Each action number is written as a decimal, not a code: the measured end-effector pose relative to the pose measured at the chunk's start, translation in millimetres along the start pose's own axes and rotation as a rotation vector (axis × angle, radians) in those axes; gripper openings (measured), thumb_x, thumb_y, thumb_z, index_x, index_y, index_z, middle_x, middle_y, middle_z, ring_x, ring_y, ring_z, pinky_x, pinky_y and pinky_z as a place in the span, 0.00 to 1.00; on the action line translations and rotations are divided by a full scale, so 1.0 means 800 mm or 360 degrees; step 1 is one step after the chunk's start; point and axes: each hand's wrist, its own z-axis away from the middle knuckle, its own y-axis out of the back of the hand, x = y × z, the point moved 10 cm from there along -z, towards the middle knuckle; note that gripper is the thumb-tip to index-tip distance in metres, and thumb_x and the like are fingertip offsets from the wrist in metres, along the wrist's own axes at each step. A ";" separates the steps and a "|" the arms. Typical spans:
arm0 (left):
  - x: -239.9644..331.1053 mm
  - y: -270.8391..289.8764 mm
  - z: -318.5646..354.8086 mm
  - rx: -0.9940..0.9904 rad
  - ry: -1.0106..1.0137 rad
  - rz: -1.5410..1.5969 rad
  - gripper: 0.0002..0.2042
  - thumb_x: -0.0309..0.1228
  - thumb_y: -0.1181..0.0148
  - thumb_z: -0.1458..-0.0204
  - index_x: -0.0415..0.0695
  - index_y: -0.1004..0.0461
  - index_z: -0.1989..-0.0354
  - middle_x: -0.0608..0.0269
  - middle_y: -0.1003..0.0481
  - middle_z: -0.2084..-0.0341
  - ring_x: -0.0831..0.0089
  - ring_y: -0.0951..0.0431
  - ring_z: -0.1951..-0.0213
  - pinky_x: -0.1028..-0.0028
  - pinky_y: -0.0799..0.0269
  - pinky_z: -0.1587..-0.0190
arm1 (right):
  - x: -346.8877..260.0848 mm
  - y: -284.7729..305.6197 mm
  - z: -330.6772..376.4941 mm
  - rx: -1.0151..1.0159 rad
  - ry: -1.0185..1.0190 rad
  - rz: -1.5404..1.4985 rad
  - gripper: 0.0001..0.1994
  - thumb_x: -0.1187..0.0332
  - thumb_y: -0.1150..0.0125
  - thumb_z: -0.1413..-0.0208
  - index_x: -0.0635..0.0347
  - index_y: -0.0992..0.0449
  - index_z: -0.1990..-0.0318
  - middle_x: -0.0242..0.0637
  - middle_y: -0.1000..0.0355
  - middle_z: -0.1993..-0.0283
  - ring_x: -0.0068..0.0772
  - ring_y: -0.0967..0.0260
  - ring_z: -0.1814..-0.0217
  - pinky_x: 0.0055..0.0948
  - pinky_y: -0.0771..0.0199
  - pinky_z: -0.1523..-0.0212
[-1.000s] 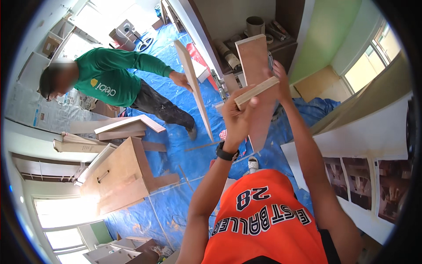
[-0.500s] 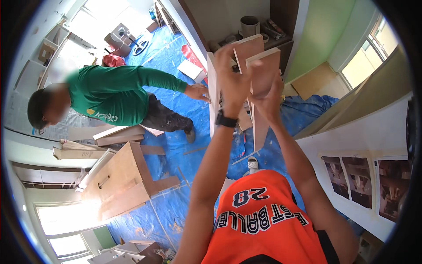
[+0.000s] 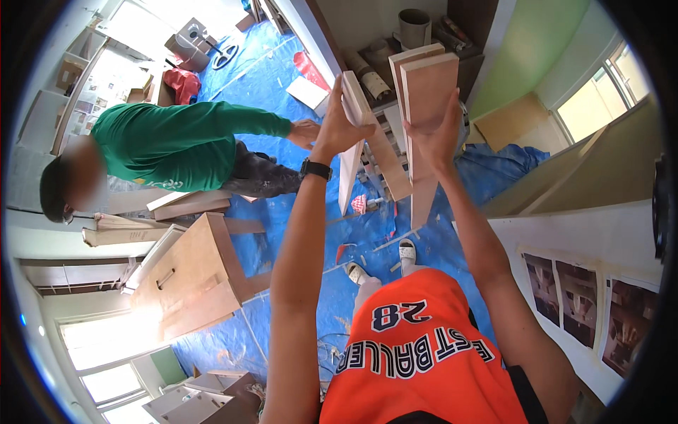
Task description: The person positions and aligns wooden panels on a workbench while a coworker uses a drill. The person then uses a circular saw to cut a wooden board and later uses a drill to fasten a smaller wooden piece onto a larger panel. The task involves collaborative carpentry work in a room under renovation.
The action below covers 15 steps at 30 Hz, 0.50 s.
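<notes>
Two groups of long, pale wooden boards stand on end in front of me, leaning apart. My left hand point(image 3: 342, 133) grips the left-hand wooden board point(image 3: 381, 152), its fingers at the outer edge and its thumb across the near side. My right hand point(image 3: 439, 136) is closed round the right-hand wooden board point(image 3: 431, 88), thumb on one edge and fingers on the other. Another board point(image 3: 408, 55) stands right behind that one. A co-worker in a green long-sleeved top point(image 3: 169, 145) reaches a hand point(image 3: 304, 132) close to my left wrist.
Blue sheeting point(image 3: 275, 226) covers the floor. A wooden cabinet point(image 3: 187, 275) lies at the left, near stacked planks point(image 3: 187, 203). Behind the boards, a shelf holds a grey cylindrical container point(image 3: 414, 28) and a roll point(image 3: 367, 74). A white panel with photos point(image 3: 575, 297) stands at the right.
My left hand has moved left and down onto the left boards. The left and right boards now stand further apart. The co-worker's hand has shifted slightly left and up.
</notes>
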 end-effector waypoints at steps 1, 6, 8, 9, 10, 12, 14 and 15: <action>-0.008 0.000 0.002 0.0005 0.0057 0.0030 0.57 0.34 0.28 0.71 0.35 0.59 0.31 0.37 0.45 0.38 0.46 0.45 0.35 0.61 0.45 0.33 | -0.002 -0.001 -0.006 -0.0013 -0.0009 0.0007 0.60 0.64 0.19 0.70 0.67 0.57 0.30 0.59 0.49 0.32 0.60 0.49 0.31 0.47 0.47 0.33; 0.004 -0.002 0.007 0.0084 0.0046 -0.0089 0.54 0.35 0.25 0.74 0.35 0.49 0.34 0.41 0.38 0.44 0.49 0.37 0.41 0.60 0.38 0.38 | 0.024 -0.019 -0.015 -0.0051 -0.0011 0.0073 0.60 0.60 0.19 0.68 0.68 0.57 0.30 0.60 0.49 0.32 0.61 0.50 0.31 0.48 0.48 0.32; 0.021 -0.007 0.025 0.0077 -0.0032 -0.0215 0.56 0.36 0.20 0.72 0.36 0.51 0.33 0.48 0.36 0.45 0.55 0.35 0.41 0.58 0.36 0.40 | 0.027 -0.017 -0.015 -0.0056 -0.0024 0.0052 0.60 0.58 0.19 0.67 0.69 0.57 0.30 0.61 0.50 0.31 0.61 0.51 0.30 0.48 0.49 0.32; 0.026 -0.007 0.038 0.0114 -0.0018 -0.0191 0.56 0.36 0.20 0.73 0.36 0.51 0.34 0.48 0.36 0.44 0.55 0.35 0.40 0.57 0.36 0.40 | 0.024 -0.014 -0.014 -0.0058 0.0034 0.0079 0.59 0.56 0.20 0.66 0.68 0.57 0.30 0.60 0.50 0.31 0.61 0.51 0.30 0.48 0.49 0.32; 0.030 -0.004 0.054 0.0153 0.0005 -0.0172 0.56 0.36 0.20 0.73 0.36 0.51 0.34 0.49 0.37 0.44 0.56 0.36 0.40 0.56 0.36 0.40 | 0.022 -0.012 -0.013 -0.0067 0.0090 0.0101 0.59 0.54 0.21 0.65 0.68 0.57 0.30 0.60 0.50 0.31 0.61 0.51 0.30 0.48 0.49 0.32; 0.043 0.010 0.087 0.0257 0.0099 -0.0073 0.57 0.36 0.19 0.75 0.36 0.51 0.34 0.51 0.39 0.43 0.59 0.37 0.40 0.53 0.35 0.41 | 0.018 -0.001 -0.001 -0.0075 0.0132 0.0119 0.56 0.51 0.24 0.61 0.67 0.55 0.30 0.60 0.50 0.31 0.59 0.51 0.30 0.47 0.49 0.32; 0.077 0.042 0.114 0.0417 0.0144 -0.0090 0.56 0.37 0.20 0.76 0.35 0.50 0.35 0.51 0.39 0.46 0.58 0.36 0.43 0.54 0.34 0.43 | 0.009 0.014 0.020 -0.0080 0.0116 0.0088 0.53 0.48 0.27 0.57 0.67 0.53 0.31 0.59 0.48 0.32 0.56 0.50 0.29 0.46 0.49 0.32; 0.091 0.060 0.126 0.0517 0.0170 -0.0109 0.56 0.37 0.20 0.77 0.35 0.49 0.35 0.50 0.39 0.47 0.58 0.35 0.44 0.55 0.33 0.44 | 0.004 0.013 0.038 -0.0231 0.0039 -0.0087 0.52 0.47 0.29 0.55 0.68 0.53 0.31 0.59 0.47 0.32 0.56 0.50 0.30 0.45 0.48 0.33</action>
